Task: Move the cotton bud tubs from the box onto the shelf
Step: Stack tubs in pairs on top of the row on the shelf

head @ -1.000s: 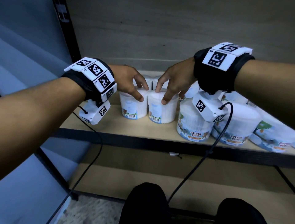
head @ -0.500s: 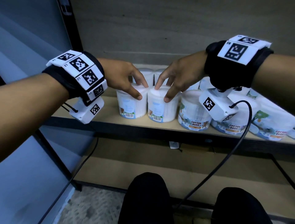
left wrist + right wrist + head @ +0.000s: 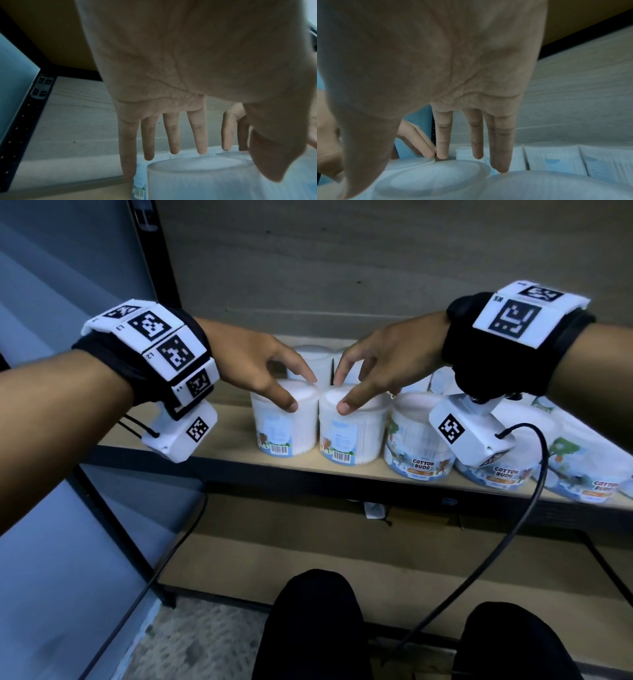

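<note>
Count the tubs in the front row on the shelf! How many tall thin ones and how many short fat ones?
Tall narrow white plastic tubs with barcodes: 2
Short wide white plastic tubs labelled COTTON BUDS: 3
Total: 5 clearly in front; others behind are partly hidden.

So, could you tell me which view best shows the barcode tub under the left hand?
Head view: the tub shows whole, with label and barcode. Left wrist shows only its lid and upper wall; right wrist only a lid edge.

Wooden shelf point(image 3: 222, 436) with upright cotton bud tubs point(image 3: 419, 436).
</note>
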Demonstrator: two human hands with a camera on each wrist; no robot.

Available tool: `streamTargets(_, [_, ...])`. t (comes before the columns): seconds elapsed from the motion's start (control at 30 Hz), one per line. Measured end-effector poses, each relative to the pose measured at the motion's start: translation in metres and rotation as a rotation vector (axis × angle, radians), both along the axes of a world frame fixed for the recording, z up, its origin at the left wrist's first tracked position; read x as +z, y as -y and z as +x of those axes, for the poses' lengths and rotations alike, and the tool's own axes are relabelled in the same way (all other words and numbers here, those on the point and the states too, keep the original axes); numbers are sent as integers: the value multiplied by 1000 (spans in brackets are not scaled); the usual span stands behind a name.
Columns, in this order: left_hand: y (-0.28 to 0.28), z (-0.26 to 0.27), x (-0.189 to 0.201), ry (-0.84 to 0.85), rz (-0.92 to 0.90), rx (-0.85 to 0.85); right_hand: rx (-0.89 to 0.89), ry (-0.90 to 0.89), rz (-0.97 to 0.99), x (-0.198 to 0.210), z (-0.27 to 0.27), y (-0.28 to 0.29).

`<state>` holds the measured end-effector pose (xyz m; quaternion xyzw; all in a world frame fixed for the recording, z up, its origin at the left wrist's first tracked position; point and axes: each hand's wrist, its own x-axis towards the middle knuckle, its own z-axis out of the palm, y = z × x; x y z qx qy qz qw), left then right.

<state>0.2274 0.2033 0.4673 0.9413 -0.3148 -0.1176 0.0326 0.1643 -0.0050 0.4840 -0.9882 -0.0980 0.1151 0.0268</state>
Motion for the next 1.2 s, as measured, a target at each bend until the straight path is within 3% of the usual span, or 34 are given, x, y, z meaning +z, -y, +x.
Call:
streamTargets(0.37, [-1,4,-2,-98,-85,77,24,-8,-36,-2,6,-6])
streamTargets(0.97, [5,-6,-14,95,-12,197,216,-193,107,-6,12,9])
streamTargets(1.2, [-4,-8,-8,27,-23,110,116,-46,102,2,-8,-1])
